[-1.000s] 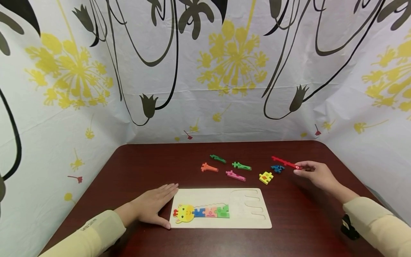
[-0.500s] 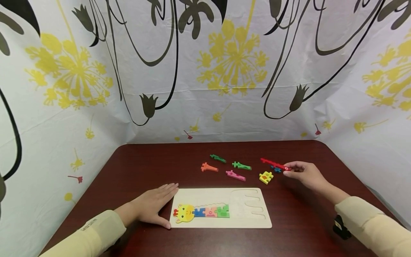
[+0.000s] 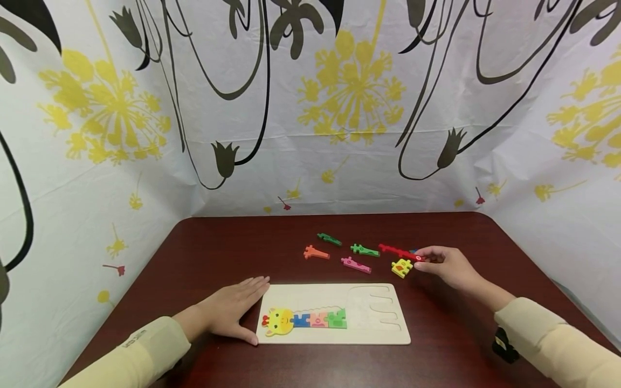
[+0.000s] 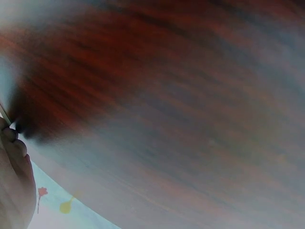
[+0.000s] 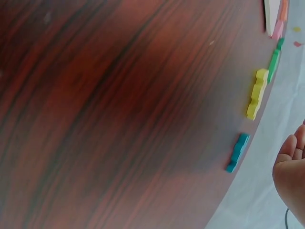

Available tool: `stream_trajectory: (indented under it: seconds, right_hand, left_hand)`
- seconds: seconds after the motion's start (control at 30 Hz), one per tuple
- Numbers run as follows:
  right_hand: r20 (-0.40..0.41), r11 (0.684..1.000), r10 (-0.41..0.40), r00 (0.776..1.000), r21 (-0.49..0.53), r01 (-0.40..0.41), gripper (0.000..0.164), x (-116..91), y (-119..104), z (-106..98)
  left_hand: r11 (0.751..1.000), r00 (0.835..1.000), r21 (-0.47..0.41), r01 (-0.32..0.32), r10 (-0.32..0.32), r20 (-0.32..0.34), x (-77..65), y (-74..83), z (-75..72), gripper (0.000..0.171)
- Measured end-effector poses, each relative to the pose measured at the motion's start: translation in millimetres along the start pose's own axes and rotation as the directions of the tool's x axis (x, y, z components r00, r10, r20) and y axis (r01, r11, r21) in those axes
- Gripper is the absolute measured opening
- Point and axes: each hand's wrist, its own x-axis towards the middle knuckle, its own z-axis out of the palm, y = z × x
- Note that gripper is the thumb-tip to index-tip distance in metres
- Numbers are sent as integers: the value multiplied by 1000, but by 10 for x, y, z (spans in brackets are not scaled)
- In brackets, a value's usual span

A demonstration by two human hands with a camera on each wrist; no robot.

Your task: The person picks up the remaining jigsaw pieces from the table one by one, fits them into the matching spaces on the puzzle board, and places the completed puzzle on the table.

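My right hand (image 3: 451, 268) pinches one end of a long red puzzle piece (image 3: 397, 251) between thumb and fingers. The piece points left, above the yellow puzzle piece (image 3: 401, 268), and mostly covers a blue puzzle piece (image 5: 238, 152), which shows whole in the right wrist view. My left hand (image 3: 232, 308) lies with straight fingers at the left edge of a pale wooden puzzle board (image 3: 325, 295). On the board sits a yellow giraffe head (image 3: 279, 322), followed by a row of blue, pink and green neck pieces (image 3: 318, 320). Carved leg outlines show at the board's right end.
Beyond the board lie a dark green piece (image 3: 329, 239), an orange piece (image 3: 316, 253), a light green piece (image 3: 365, 250) and a pink piece (image 3: 356, 265). The dark wooden table (image 3: 233, 248) ends at a patterned cloth (image 3: 339, 178) behind and at both sides.
My right hand has moved left with the red piece, passing over the blue piece toward the yellow one. My left hand and the board have stayed in place.
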Motion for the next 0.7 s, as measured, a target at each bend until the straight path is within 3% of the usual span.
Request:
stream_trajectory:
  seconds: [0.7]
  right_hand:
    - [55, 995, -43, 998, 89, 38, 28, -2, -261, 352]
  left_hand:
    - [1000, 1000, -8, 5, -5, 7, 7, -14, 8, 115]
